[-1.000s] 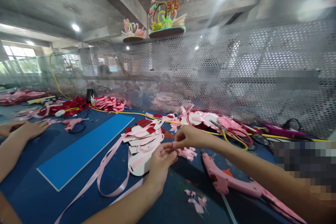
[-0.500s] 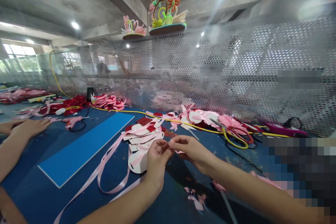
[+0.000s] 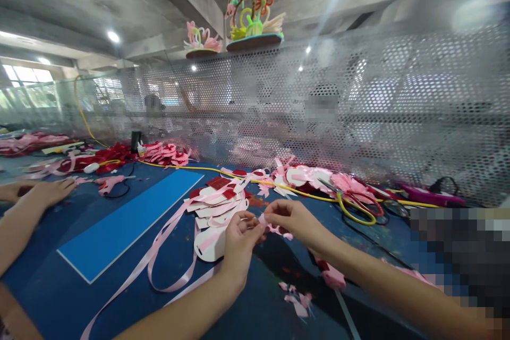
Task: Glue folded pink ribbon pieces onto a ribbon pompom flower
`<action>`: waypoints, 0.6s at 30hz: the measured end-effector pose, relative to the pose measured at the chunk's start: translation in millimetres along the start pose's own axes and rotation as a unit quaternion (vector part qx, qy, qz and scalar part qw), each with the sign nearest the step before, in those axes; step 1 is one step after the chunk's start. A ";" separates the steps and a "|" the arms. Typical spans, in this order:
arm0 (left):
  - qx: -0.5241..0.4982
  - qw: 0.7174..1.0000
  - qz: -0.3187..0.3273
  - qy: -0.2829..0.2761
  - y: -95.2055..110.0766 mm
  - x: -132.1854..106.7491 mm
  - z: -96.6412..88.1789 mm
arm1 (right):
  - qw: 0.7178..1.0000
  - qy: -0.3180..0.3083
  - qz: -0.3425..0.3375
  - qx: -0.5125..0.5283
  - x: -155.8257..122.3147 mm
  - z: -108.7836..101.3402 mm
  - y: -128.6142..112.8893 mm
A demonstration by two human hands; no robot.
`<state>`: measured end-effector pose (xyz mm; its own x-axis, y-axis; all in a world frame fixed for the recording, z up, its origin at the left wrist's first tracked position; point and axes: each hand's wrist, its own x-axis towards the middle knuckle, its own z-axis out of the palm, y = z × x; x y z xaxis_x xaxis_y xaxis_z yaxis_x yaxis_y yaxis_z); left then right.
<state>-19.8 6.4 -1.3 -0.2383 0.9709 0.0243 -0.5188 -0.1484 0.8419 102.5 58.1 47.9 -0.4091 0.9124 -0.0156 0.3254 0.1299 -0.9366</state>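
Note:
My left hand (image 3: 239, 239) and my right hand (image 3: 292, 220) meet over the blue table, fingers pinched together on a small pink ribbon piece (image 3: 274, 228) held between them. Just behind my left hand lies a stack of white cards with red patches (image 3: 217, 207). A long pink ribbon (image 3: 159, 255) trails from that stack toward me on the left. Under my right forearm a pink glue gun (image 3: 332, 276) is partly hidden.
A blue board (image 3: 127, 220) lies to the left. Another person's hands (image 3: 43, 191) rest at the far left edge. Scissors (image 3: 350, 199) and a yellow cable (image 3: 350, 215) lie behind my right hand among pink ribbon heaps. Pink scraps (image 3: 297, 303) litter the near table. A perforated screen (image 3: 358, 111) closes the back.
My right hand came back toward me from the pink heap and joined my left hand; both now pinch the pink piece. My right forearm now covers most of the glue gun.

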 end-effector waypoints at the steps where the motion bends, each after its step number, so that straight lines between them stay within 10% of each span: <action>1: 0.001 1.000 -0.003 0.000 -1.2 0.6 -0.5 | 1.000 -0.003 -0.005 -0.008 -0.6 -1.3 0.1; 18: 0.073 0.994 0.009 -0.079 -4.4 -2.5 -1.9 | 0.990 -0.011 -0.089 -0.112 -19.3 -19.2 11.6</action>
<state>-18.5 4.3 -6.0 -0.1080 0.9875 0.1151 -0.3883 -0.1485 0.9095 130.5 49.5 44.1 -0.4954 0.8584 0.1332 0.4254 0.3735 -0.8244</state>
